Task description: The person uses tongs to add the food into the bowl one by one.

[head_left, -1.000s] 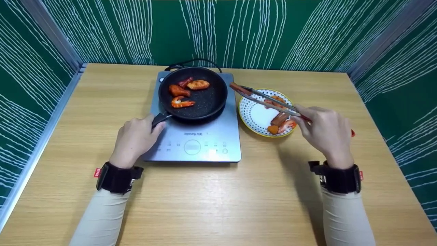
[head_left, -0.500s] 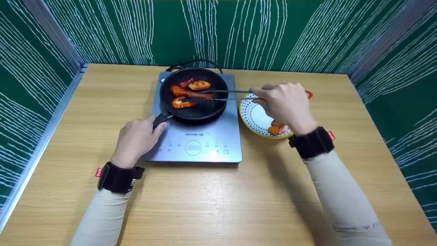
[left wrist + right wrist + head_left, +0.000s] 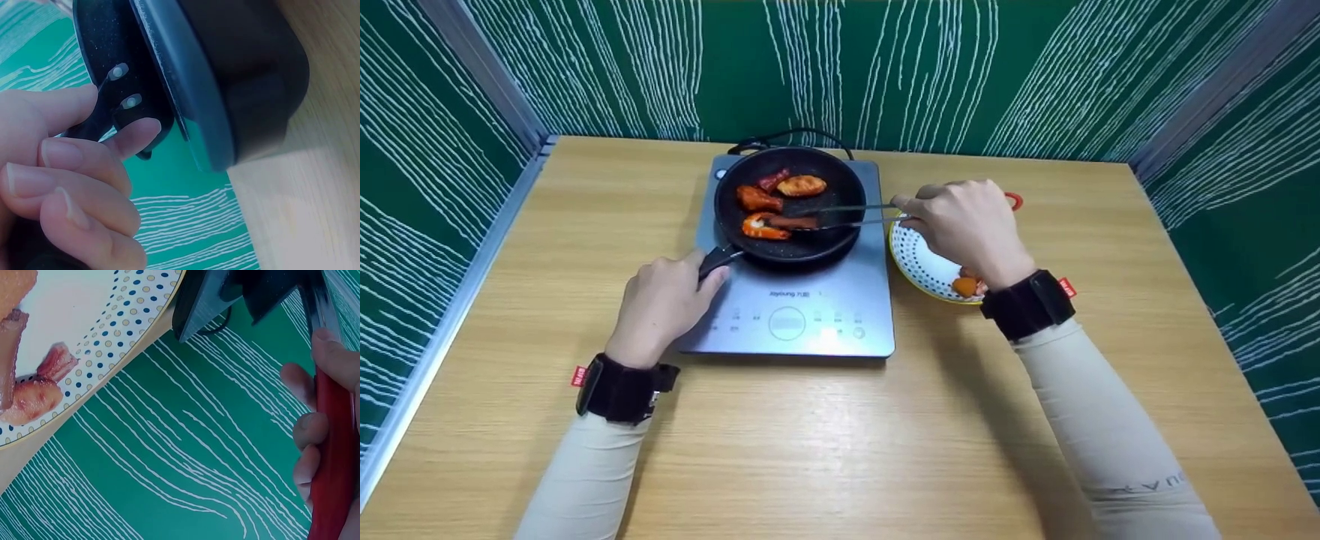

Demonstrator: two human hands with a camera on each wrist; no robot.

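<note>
In the head view my left hand (image 3: pixel 664 307) grips the black handle (image 3: pixel 718 260) of a frying pan (image 3: pixel 829 241) on an induction cooker (image 3: pixel 757 334). My right hand (image 3: pixel 971 229) holds metal tongs (image 3: pixel 877 206) by their red handles (image 3: pixel 334 439), reaching into the pan from the right. The arms of the tongs are apart; a brown sausage (image 3: pixel 799 223) lies at their tips, beside a cooked shrimp (image 3: pixel 767 229). Whether the tongs still pinch the sausage I cannot tell. Behind are a drumstick (image 3: pixel 757 199), a chicken wing (image 3: pixel 802 185) and a dark red piece (image 3: pixel 774 178).
Under my right hand stands a dotted plate (image 3: pixel 911 259) with a yellow rim, partly hidden. Several food pieces lie on it, including an orange lump (image 3: pixel 964 286). A black cord (image 3: pixel 810 130) runs behind the cooker. Green panels (image 3: pixel 885 75) with white lines enclose the wooden table (image 3: pixel 810 450).
My right hand has moved left, carrying the sausage in the tongs from above the plate down into the pan, then slightly toward the shrimp. My left hand stays on the pan handle.
</note>
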